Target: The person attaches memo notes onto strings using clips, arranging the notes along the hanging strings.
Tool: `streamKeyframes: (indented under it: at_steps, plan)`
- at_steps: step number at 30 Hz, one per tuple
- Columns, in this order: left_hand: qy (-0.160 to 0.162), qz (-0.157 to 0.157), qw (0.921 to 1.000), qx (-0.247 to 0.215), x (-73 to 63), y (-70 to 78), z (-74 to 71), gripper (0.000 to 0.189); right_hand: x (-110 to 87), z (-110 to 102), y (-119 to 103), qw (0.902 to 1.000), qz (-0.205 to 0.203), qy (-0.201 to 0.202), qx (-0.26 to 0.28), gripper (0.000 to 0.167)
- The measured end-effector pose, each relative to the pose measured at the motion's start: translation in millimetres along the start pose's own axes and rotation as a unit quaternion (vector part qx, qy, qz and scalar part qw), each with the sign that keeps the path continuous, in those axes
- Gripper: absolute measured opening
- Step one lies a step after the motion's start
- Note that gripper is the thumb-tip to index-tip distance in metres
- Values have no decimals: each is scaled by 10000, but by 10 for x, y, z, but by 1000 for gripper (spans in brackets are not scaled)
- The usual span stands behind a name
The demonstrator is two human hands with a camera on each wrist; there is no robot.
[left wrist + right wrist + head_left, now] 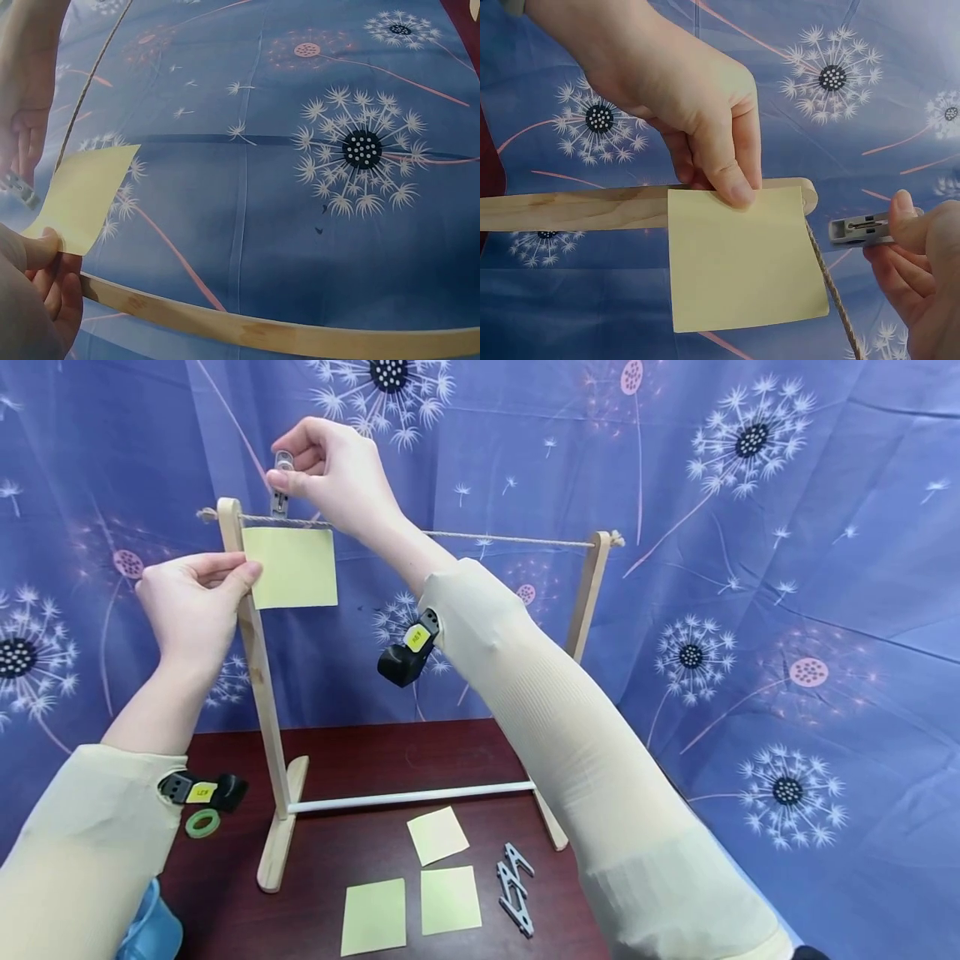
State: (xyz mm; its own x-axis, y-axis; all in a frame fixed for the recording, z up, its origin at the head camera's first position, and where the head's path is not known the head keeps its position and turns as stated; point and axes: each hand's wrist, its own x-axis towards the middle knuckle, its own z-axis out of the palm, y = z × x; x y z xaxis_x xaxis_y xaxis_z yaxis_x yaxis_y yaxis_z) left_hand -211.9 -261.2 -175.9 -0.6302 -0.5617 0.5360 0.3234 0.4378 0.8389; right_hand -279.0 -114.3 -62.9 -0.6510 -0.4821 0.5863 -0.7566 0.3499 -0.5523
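Observation:
My left hand [191, 602] pinches a yellow paper note [292, 568] by its left edge, between thumb and fingers. The note hangs flat just under the twine [510, 537], beside the top of the left wooden post [258, 685]. Above the twine, my right hand [337, 472] pinches a grey clothespin [280, 503] upright, its lower end close to the twine. The right wrist view shows the clothespin [859, 229] apart from the note [742, 262]. In the left wrist view the note [86, 199] partly covers the twine.
Several yellow notes [373, 917] lie on the dark red table [337, 852], left of some grey clothespins [513, 889]. A white bar [412, 797] joins the stand's feet. Green tape [202, 823] and a blue container [153, 931] are at the left; a blue floral curtain hangs behind.

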Motion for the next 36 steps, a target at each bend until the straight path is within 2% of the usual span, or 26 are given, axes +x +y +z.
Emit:
streamKeyframes:
  at_steps: [9, 36]
  plan:
    - [76, 55, 10000, -4, -8, -9, 20, 38, 54, -19, 11, 9999, 114, -73, -101, 16]
    - [118, 192, 9994, 261, 6, -24, 30, 36, 134, 19, 30, 9965, 682, -450, 161, 11]
